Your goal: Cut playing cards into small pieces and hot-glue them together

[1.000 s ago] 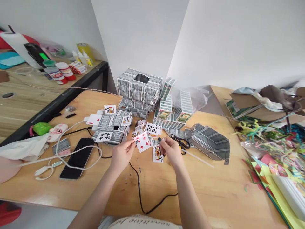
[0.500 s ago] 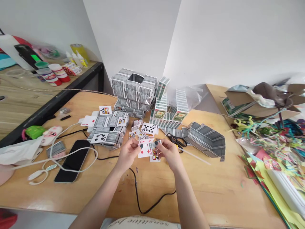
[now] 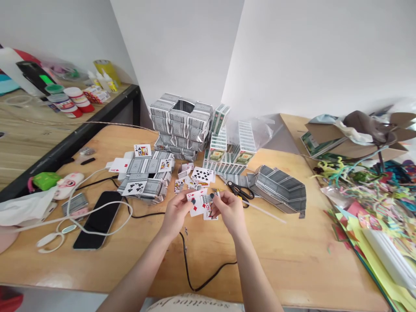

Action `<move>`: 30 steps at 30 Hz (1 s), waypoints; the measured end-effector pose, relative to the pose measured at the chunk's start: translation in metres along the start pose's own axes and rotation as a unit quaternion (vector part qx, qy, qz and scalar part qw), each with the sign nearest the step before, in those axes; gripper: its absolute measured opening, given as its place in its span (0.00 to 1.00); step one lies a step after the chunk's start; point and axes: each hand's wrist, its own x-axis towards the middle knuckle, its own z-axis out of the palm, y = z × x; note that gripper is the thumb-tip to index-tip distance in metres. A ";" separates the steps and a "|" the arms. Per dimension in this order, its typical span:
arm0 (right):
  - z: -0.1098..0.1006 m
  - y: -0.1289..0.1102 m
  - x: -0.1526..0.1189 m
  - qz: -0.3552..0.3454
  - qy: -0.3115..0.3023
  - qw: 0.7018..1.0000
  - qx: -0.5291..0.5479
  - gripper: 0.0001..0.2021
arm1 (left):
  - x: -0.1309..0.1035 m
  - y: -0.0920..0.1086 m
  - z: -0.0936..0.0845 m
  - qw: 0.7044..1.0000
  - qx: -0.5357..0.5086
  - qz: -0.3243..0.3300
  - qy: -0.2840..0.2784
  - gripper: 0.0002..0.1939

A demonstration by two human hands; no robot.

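Observation:
My left hand (image 3: 177, 213) pinches the left side of a playing card (image 3: 196, 207) with red diamonds, above the table in front of me. From the right, my right hand (image 3: 230, 211) is closed with thumb and fingertips on a small grey-patterned card piece (image 3: 207, 199) that overlaps the diamond card. Whether the two are joined I cannot tell. Beneath my right fingers, a picture card (image 3: 210, 217) shows in part. Just beyond lie loose cards, among them a spade card (image 3: 202, 174). Black-handled scissors (image 3: 241, 190) rest right of my right hand.
Stacked structures of grey-backed cards (image 3: 182, 125) and a flatter one (image 3: 146, 167) stand left of green card boxes (image 3: 218, 147). A folded card piece (image 3: 277, 190) lies right. A phone (image 3: 97, 221) and white cable (image 3: 112, 202) are left, colourful scraps (image 3: 367, 190) far right.
The diamond card has tilted slightly, its left side turning a little. Both hands stay close together in nearly the same place. The whole view has shifted a little.

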 end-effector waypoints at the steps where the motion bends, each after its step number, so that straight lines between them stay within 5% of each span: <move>1: 0.000 0.000 0.000 0.000 0.001 1.000 -0.002 0.14 | 0.000 0.000 -0.001 1.000 -0.025 -0.009 -0.008 0.14; 7: 0.000 0.004 -0.002 -0.037 0.012 0.998 -0.046 0.14 | 0.004 0.010 0.002 0.992 -0.101 -0.073 -0.023 0.16; 24: 0.001 0.006 -0.005 -0.185 0.020 0.968 -0.168 0.12 | 0.014 0.016 0.006 0.993 0.058 -0.098 -0.011 0.15; 30: 0.000 0.011 -0.008 -0.209 0.030 0.953 -0.217 0.10 | 0.017 0.020 0.006 0.974 0.202 -0.051 -0.086 0.10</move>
